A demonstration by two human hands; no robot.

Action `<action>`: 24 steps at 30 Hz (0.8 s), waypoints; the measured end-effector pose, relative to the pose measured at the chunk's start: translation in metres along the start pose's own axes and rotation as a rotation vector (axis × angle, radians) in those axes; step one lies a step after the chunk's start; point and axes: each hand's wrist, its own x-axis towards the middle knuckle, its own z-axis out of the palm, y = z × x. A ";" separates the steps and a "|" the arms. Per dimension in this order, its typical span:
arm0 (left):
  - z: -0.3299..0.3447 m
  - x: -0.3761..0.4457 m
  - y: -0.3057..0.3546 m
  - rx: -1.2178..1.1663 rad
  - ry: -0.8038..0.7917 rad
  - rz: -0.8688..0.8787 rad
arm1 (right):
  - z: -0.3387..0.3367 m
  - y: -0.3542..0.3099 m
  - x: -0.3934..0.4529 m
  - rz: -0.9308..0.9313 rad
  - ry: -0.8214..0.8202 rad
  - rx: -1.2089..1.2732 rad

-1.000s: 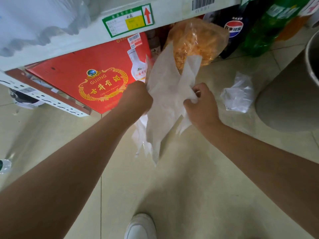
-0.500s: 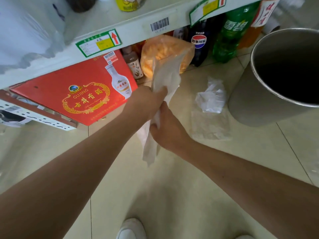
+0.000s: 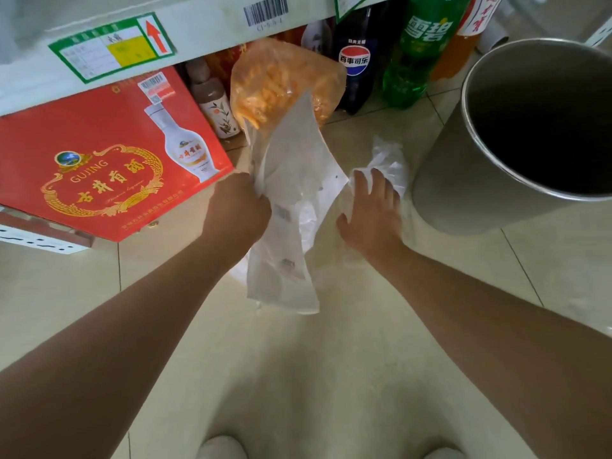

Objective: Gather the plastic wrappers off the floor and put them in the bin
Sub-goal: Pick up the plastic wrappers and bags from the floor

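Both forearms are bare from the bottom edge of the view up to the wrists, with no sleeve, watch or band showing. The left hand (image 3: 236,207) and right hand (image 3: 372,212) wear no gloves or rings. Two white shoe toes (image 3: 222,448) peek in below the arms.

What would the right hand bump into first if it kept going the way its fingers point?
Most likely the crumpled clear wrapper on the floor: the right hand is open, and its fingertips already overlap the wrapper's near edge. The metal bin stands off to its right, not straight ahead. Actual touch is unclear.
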 end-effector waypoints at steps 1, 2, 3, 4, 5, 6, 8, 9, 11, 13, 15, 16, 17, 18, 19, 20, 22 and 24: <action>0.002 0.001 0.000 0.005 0.004 0.007 | 0.006 0.012 0.003 0.035 -0.103 -0.062; 0.004 0.002 -0.001 0.014 0.004 0.010 | 0.012 0.022 0.006 0.063 -0.222 -0.090; 0.006 0.003 -0.003 0.027 0.002 0.011 | 0.018 0.031 0.007 0.085 -0.334 -0.097; 0.007 0.003 -0.006 0.036 -0.003 0.012 | 0.024 0.038 0.005 0.102 -0.438 -0.089; 0.009 0.003 -0.008 0.037 -0.011 0.012 | 0.029 0.043 0.001 0.110 -0.525 -0.076; 0.011 0.003 -0.010 0.035 -0.020 0.014 | 0.034 0.047 -0.004 0.104 -0.578 -0.073; 0.015 0.002 -0.012 0.039 -0.042 0.005 | 0.040 0.052 -0.013 0.068 -0.577 -0.094; 0.017 0.002 -0.012 0.043 -0.050 0.000 | 0.040 0.053 -0.013 0.056 -0.553 -0.105; 0.019 0.002 -0.010 0.030 -0.056 -0.006 | 0.036 0.054 -0.010 0.037 -0.491 -0.141; 0.020 0.002 -0.007 0.010 -0.064 -0.011 | 0.035 0.055 -0.007 0.004 -0.376 -0.211; 0.022 0.003 -0.005 0.000 -0.077 -0.023 | 0.034 0.054 -0.009 -0.001 -0.298 -0.249; 0.023 0.003 -0.005 0.006 -0.079 -0.027 | 0.036 0.054 -0.011 -0.003 -0.285 -0.258; 0.023 0.003 -0.005 0.013 -0.079 -0.034 | 0.035 0.054 -0.013 -0.007 -0.287 -0.260; 0.024 0.003 -0.004 0.014 -0.077 -0.039 | 0.035 0.053 -0.012 -0.006 -0.291 -0.246; 0.025 0.003 -0.004 0.012 -0.069 -0.038 | 0.035 0.053 -0.010 0.014 -0.292 -0.213; 0.025 0.003 -0.004 0.010 -0.062 -0.034 | 0.035 0.054 -0.008 0.069 -0.287 -0.145; 0.025 0.002 -0.002 0.006 -0.055 -0.028 | 0.035 0.056 -0.003 0.197 -0.302 0.044; 0.026 0.001 0.003 -0.002 -0.059 -0.030 | 0.029 0.057 -0.003 0.223 -0.346 0.220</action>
